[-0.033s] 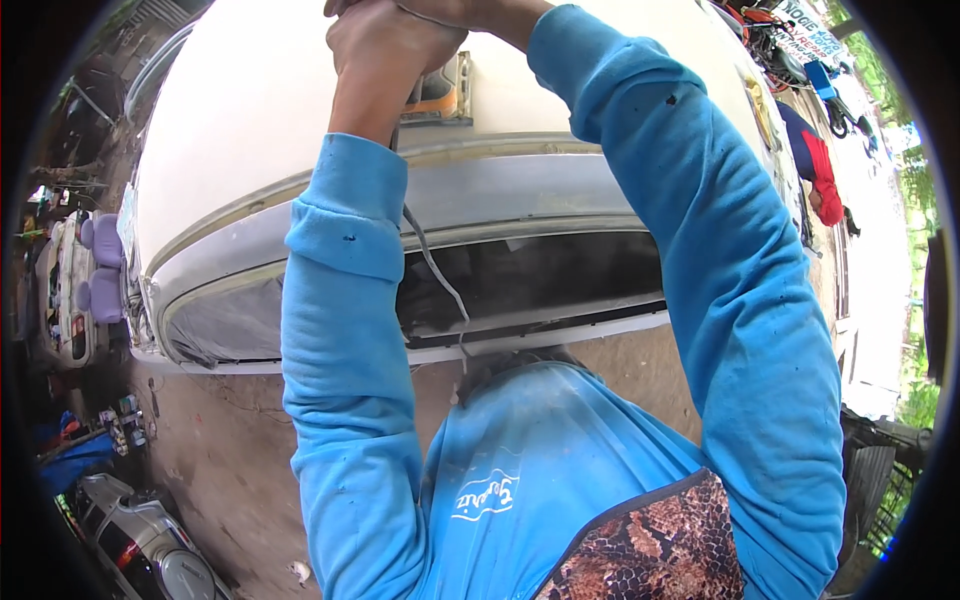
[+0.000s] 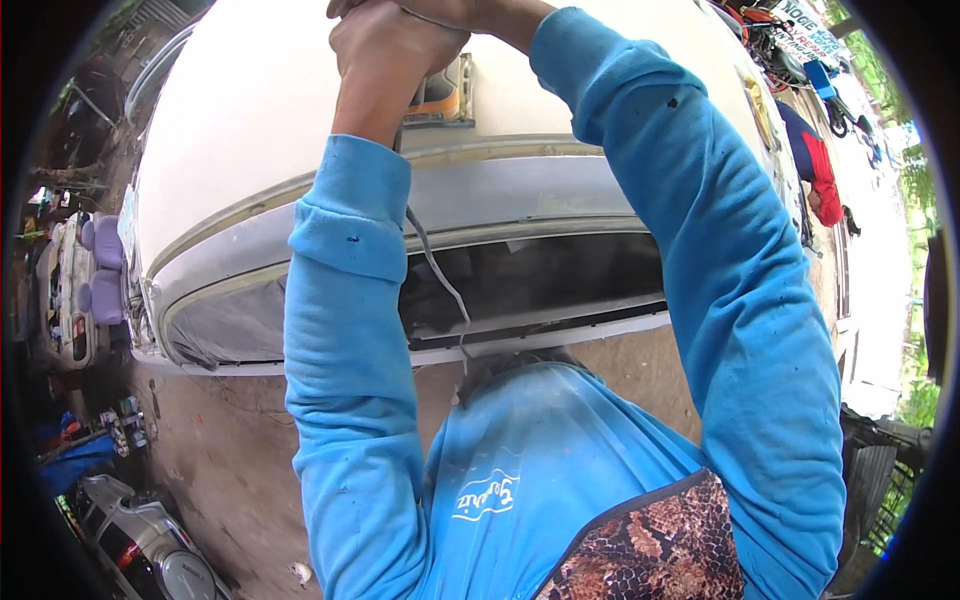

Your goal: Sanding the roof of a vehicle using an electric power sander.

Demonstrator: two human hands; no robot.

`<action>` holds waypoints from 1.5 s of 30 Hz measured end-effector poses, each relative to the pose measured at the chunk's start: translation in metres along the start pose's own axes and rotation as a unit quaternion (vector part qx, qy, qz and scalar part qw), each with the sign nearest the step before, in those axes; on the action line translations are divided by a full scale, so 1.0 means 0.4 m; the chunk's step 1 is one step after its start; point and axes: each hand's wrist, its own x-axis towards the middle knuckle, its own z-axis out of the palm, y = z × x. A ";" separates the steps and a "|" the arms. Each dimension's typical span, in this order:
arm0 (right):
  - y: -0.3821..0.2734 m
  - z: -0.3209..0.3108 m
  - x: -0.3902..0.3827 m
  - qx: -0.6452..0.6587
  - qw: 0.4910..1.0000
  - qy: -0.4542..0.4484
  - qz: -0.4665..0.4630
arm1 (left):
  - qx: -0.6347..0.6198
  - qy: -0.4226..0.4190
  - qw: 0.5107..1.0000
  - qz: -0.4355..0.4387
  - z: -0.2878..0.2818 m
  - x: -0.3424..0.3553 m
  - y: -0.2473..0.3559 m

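Observation:
Both my hands are together at the top of the view, partly cut off by its edge, over a white car roof (image 2: 250,110). My left hand (image 2: 390,45) is closed on an orange and black power sander (image 2: 437,95); the sander's dusty flat base shows beside my wrist. My right hand (image 2: 440,10) lies across my left hand with its fingers bent. What its fingers grip is hidden. A grey cord (image 2: 432,258) hangs from beside my left wrist, past the car's side window, toward my body.
Below the roof edge is a dark side window opening (image 2: 540,275). Purple car seats (image 2: 105,270) stand at the left, and a silver vehicle (image 2: 150,545) is at the lower left. A person in red (image 2: 822,180) bends over at the right. Bare ground (image 2: 220,440) lies between.

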 end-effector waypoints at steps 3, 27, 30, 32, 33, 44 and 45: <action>0.000 -0.043 -0.027 -0.005 1.000 0.002 0.009 | -0.025 -0.047 0.998 -0.021 0.018 0.021 0.037; 0.032 -0.405 -0.311 -0.136 0.966 0.216 0.036 | -0.064 -0.134 0.957 0.249 0.178 0.202 0.382; 0.020 -0.362 -0.285 -0.200 0.954 0.217 0.044 | -0.069 -0.080 0.947 0.305 0.183 0.208 0.325; 0.019 -0.319 -0.273 -0.227 0.949 0.214 0.035 | 0.000 -0.129 0.924 0.361 0.155 0.176 0.274; 0.014 -0.297 -0.294 -0.236 0.946 0.216 0.043 | -0.037 -0.257 0.958 0.120 0.082 0.123 0.310; 0.071 -0.296 -0.459 -0.170 0.948 0.257 0.078 | 0.068 -0.189 0.970 0.133 0.032 0.148 0.223; 0.085 -0.326 -0.516 -0.178 0.940 0.270 0.111 | 0.077 -0.165 0.971 0.153 0.052 0.180 0.215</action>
